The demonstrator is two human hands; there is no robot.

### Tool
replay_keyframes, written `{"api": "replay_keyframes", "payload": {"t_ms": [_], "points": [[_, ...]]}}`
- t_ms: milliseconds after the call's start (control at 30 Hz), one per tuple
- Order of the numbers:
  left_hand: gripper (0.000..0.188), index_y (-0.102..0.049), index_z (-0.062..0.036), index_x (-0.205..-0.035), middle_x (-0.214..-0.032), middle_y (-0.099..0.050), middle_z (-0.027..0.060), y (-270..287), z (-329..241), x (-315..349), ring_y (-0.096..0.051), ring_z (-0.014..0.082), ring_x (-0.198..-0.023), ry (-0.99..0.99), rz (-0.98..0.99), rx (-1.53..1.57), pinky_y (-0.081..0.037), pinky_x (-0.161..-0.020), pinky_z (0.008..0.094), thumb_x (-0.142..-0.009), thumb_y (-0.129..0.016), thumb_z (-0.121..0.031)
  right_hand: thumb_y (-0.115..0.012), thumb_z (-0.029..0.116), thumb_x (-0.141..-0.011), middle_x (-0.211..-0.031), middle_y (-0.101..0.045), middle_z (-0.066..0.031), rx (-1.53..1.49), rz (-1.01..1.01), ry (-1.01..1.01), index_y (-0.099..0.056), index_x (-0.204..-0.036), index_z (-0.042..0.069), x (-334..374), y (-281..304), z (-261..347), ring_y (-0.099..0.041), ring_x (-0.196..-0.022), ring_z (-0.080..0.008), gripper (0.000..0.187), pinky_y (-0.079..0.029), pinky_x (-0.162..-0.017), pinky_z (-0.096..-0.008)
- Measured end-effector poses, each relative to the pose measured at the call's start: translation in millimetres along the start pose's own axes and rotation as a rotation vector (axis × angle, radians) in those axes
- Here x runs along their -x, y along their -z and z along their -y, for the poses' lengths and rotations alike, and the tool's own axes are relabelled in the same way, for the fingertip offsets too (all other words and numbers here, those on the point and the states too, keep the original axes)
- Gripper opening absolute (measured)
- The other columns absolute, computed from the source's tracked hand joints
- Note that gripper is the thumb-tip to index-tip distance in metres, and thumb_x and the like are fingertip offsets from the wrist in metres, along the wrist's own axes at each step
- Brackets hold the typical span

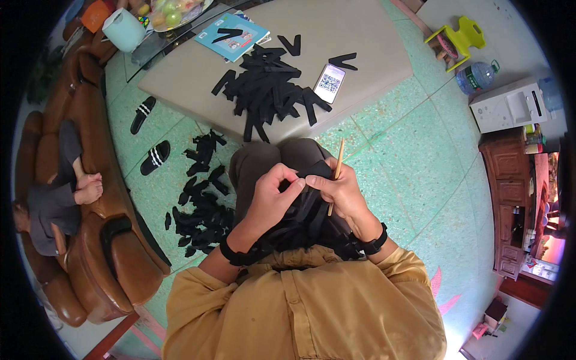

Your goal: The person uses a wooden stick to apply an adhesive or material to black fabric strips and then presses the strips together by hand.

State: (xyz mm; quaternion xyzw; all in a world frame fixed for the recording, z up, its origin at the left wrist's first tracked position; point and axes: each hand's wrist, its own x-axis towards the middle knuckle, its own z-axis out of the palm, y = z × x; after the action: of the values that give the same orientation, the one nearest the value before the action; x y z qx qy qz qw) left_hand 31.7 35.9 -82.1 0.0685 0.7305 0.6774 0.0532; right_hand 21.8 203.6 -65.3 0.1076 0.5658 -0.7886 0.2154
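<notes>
Over the lap, the left hand (273, 195) and right hand (342, 192) pinch one black strap piece (315, 171); the right also grips a wooden stick (336, 174). More strap pieces (267, 87) heap the desk (360, 30) beside a phone (329, 83).

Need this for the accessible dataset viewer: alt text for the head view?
Seen from above, a seated person's left hand and right hand pinch a black strip over the lap, the right also holding a thin wooden stick. More strips lie piled on the table and floor.
</notes>
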Motion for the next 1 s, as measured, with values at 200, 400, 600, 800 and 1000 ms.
{"api": "replay_keyframes", "payload": {"t_ms": [200,400,600,800,1000], "points": [[0.010,-0.057,-0.0010,-0.082,-0.077,-0.056,-0.0012,4.8,-14.1,-6.8,-0.049,0.0037,-0.066,-0.080,0.068,-0.171,-0.041,-0.061,0.0193,-0.079,-0.066,-0.004,-0.070,0.003,-0.076,-0.060,-0.048,0.0047,0.219,-0.158,0.155,-0.050,-0.073,0.006,3.9,-5.2,1.6,-0.039,-0.046,-0.0012,0.020,-0.026,-0.039,-0.0183],[0.010,-0.058,-0.0011,-0.082,-0.076,-0.058,-0.0011,4.7,-1.2,-1.1,-0.051,0.0036,-0.066,0.003,0.020,-0.045,-0.042,-0.059,0.0194,-0.078,-0.067,-0.003,-0.070,0.002,-0.075,-0.059,-0.050,0.0039,-0.025,-0.189,0.084,-0.052,-0.075,0.004,4.3,-4.0,-0.4,-0.039,-0.044,-0.0019,0.019,-0.027,-0.038,-0.0185],[0.009,-0.055,-0.0003,-0.081,-0.077,-0.059,0.0020,-0.3,-0.1,-1.3,-0.055,0.0061,-0.069,0.029,-0.071,0.058,-0.043,-0.063,0.0200,-0.080,-0.063,-0.001,-0.070,0.001,-0.075,-0.060,-0.051,0.0021,0.082,-0.248,0.217,-0.051,-0.076,0.005,2.5,-6.8,-5.3,-0.037,-0.042,-0.0018,0.019,-0.026,-0.037,-0.0184],[0.011,-0.052,-0.0008,-0.079,-0.079,-0.059,0.0051,-1.2,2.3,-5.5,-0.055,0.0089,-0.075,-0.077,-0.086,-0.041,-0.043,-0.071,0.0224,-0.078,-0.062,0.001,-0.070,0.001,-0.074,-0.062,-0.050,0.0026,-0.354,-0.103,-0.004,-0.050,-0.077,0.005,3.5,-5.8,1.1,-0.035,-0.043,-0.0006,0.021,-0.025,-0.037,-0.0178],[0.013,-0.052,-0.0018,-0.076,-0.082,-0.059,0.0055,-4.6,-2.1,-6.8,-0.054,0.0073,-0.071,-0.123,-0.126,-0.117,-0.042,-0.066,0.0201,-0.077,-0.065,-0.001,-0.070,0.000,-0.074,-0.062,-0.051,0.0029,-0.066,-0.139,0.052,-0.055,-0.084,0.003,0.1,-9.3,-2.9,-0.036,-0.042,-0.0014,0.019,-0.024,-0.037,-0.0166]]}}
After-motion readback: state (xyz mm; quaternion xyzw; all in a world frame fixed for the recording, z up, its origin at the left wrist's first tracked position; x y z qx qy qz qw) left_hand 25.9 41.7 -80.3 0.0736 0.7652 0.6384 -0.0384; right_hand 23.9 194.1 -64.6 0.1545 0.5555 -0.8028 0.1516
